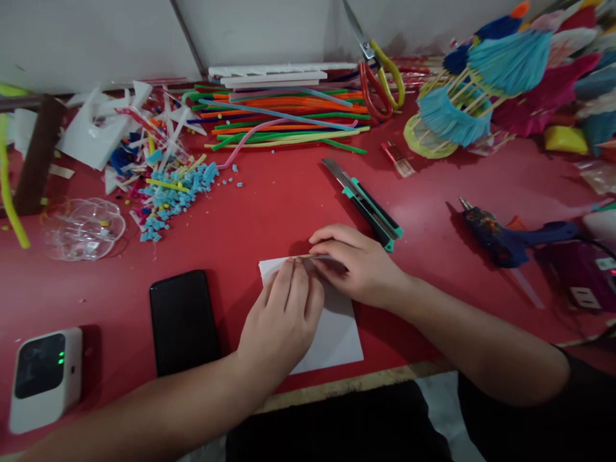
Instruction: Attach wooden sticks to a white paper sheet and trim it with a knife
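Observation:
A sheet of white paper [332, 340] lies near the table's front edge. Along its far edge runs a thin tan stick [304, 256], mostly hidden by fingers. My left hand [283, 308] is closed, its fingertips pressing the stick and paper edge down. Just to the right, my right hand [359, 263] pinches the stick and paper at the same edge, thumb below and fingers above. Whether the paper wraps around the stick I cannot tell. Beyond my right hand lies a green and black utility knife [368, 208] with its blade out.
A black phone [183, 321] and a white device [45, 378] lie left. Pipe cleaners [289, 115], foam scraps [180, 192] and scissors [378, 70] are at the back. A glue gun [510, 234] and blue paper umbrellas [510, 61] are right.

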Available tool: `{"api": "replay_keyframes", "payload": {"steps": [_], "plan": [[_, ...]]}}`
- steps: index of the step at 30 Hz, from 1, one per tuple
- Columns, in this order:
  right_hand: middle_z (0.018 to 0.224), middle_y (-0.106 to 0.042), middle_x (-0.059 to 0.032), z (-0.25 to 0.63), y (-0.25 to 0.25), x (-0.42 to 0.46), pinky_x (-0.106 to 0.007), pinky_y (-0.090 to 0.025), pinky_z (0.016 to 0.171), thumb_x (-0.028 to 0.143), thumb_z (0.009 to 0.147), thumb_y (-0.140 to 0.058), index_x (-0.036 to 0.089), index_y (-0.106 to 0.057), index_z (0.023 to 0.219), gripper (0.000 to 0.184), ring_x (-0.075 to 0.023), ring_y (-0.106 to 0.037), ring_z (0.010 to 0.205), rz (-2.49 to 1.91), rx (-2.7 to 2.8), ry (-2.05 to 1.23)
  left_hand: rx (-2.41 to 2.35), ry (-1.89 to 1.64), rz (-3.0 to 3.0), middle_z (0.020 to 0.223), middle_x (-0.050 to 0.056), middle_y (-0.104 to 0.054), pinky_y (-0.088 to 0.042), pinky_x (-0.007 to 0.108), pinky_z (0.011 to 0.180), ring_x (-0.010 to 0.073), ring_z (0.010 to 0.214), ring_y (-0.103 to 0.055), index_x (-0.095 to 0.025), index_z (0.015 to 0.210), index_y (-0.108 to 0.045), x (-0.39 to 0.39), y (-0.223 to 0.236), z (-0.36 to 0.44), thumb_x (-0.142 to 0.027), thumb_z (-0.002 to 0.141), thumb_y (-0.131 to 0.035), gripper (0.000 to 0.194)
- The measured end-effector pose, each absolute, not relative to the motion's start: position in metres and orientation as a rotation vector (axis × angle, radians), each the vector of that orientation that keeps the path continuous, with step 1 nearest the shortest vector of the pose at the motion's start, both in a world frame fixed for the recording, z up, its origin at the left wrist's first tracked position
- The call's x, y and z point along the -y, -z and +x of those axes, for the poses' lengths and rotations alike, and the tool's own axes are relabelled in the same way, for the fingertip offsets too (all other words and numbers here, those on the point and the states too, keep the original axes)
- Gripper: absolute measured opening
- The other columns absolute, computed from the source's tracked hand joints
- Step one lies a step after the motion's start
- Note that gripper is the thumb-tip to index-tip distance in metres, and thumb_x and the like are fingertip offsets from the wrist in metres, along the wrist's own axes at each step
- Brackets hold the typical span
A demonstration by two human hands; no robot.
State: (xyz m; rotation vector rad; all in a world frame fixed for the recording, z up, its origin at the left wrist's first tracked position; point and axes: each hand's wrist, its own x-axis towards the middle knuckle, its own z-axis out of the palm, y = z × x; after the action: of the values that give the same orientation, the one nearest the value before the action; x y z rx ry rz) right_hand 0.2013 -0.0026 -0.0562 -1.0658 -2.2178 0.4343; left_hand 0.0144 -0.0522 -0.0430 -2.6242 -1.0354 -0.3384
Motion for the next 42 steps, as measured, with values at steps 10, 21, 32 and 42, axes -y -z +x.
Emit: {"api": "replay_keyframes", "payload": {"steps": [10,21,32,42], "plan": [[0.099,-0.071,-0.0088,0.201,0.058,0.002,-0.033,-0.056,0.082,0.018,0.096,-0.05,0.016,-0.067,0.091,0.018,-0.0177,-0.067,0.091,-1.064,2.226,-0.455,1.035,0.359,-2.626,0.114,0.019,-0.072,-0.057,0.037,0.087,0.0298,0.107,-0.069,-0.003,0.113,-0.064,0.052,0.042,0.014,-0.006,0.092,-0.044,0.029],[0.098,-0.071,-0.0112,0.201,0.057,0.002,-0.031,-0.056,0.083,0.016,0.097,-0.049,0.011,-0.069,0.092,0.021,-0.0181,-0.066,0.09,-1.056,2.233,-0.462,1.037,0.332,-2.661,0.123,0.018,-0.07,-0.058,0.04,0.086,0.0315,0.11,-0.067,-0.004,0.115,-0.066,0.053,0.043,0.013,-0.006,0.093,-0.041,0.034],[0.105,-0.07,-0.0096,0.219,0.036,-0.002,-0.044,-0.051,0.093,0.022,0.094,-0.053,0.024,-0.066,0.1,0.015,-0.0249,-0.064,0.1,-1.314,2.141,-0.176,1.042,0.316,-2.666,0.123,0.017,-0.07,-0.057,0.041,0.087,0.0314,0.11,-0.068,-0.006,0.114,-0.068,0.053,0.042,0.013,-0.007,0.094,-0.043,0.031],[0.106,-0.062,-0.016,0.258,0.058,-0.028,-0.057,-0.048,0.094,0.036,0.089,-0.056,0.015,-0.061,0.119,0.037,-0.0356,-0.061,0.105,-1.899,2.082,-0.156,1.061,0.333,-2.655,0.125,0.018,-0.069,-0.059,0.043,0.089,0.0329,0.112,-0.067,-0.003,0.12,-0.066,0.054,0.047,0.013,-0.013,0.093,-0.056,0.03]]}}
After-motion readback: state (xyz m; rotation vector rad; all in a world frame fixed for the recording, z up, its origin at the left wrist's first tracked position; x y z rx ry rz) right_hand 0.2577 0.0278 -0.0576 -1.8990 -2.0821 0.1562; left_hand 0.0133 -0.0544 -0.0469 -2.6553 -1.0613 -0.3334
